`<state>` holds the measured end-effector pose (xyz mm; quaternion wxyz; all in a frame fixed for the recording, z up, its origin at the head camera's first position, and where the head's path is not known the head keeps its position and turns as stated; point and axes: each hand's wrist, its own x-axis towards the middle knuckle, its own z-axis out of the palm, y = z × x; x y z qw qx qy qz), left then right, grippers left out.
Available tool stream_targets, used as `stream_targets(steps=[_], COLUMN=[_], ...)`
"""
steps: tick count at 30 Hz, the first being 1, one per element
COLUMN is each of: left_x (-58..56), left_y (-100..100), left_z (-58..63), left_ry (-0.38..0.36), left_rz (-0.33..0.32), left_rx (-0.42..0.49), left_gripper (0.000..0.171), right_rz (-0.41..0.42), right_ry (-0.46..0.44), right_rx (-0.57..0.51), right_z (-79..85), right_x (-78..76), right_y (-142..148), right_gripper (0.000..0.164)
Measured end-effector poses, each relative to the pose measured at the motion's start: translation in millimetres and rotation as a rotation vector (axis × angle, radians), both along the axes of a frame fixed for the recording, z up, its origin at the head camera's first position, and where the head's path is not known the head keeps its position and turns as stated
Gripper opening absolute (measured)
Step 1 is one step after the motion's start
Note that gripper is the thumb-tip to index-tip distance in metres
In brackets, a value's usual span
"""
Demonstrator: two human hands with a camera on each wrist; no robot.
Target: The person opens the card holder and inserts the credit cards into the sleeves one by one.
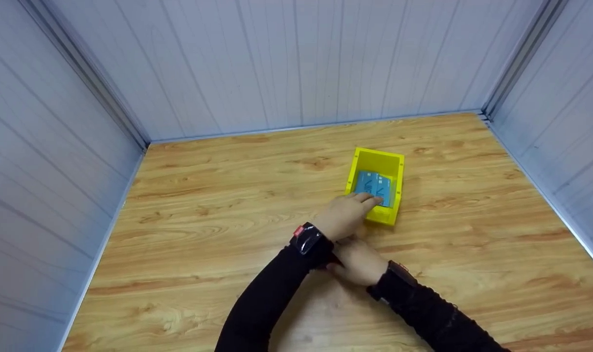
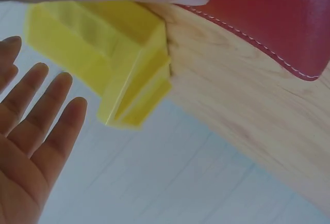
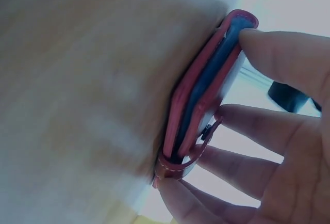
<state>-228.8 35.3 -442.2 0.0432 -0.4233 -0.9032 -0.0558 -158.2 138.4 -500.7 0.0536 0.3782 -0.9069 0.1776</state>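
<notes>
Red leather, white-stitched wallet (image 2: 276, 17): prob. light, semi-stiff; grip edges. R hand (image 1: 362, 262) holds it; L hand (image 1: 344, 215) fingers extended.

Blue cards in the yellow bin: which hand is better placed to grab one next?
Probably the left hand: it reaches over the edge of the yellow bin, by the blue cards. The right hand is busy holding the red wallet.

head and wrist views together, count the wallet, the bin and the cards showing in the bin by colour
Blue: 2 flat rectangular cards
Yellow: 1 open-topped plastic bin
Red: 1 stitched leather-look wallet
Total: 4
</notes>
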Motion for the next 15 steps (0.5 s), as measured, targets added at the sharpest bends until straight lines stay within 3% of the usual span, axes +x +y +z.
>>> stream_targets(steps=[5,10,13,15], left_x=[13.0,26.9,35.1,40.3], left_y=[-23.6,-49.3,-59.5,-64.0], left_z=[1.4,-11.4,-21.9,-28.3], left_ry=[0.078,0.192,0.231,0.219], left_rz=[0.071,0.168,0.223,0.255], left_rx=[0.14,0.267,0.276,0.263], left_gripper=[0.053,0.053,0.052,0.051], right_rz=[-0.019,-0.045,-0.092,-0.139], right_ry=[0.0,-0.053,-0.1,-0.124], right_rx=[0.013,0.024,0.026,0.025], right_z=[3.3,8.4,11.9,13.3], right_x=[-3.0,-7.7,-10.5,-12.7], right_y=[0.1,-0.9,0.1,0.9], right_gripper=[0.054,0.051,0.049,0.047])
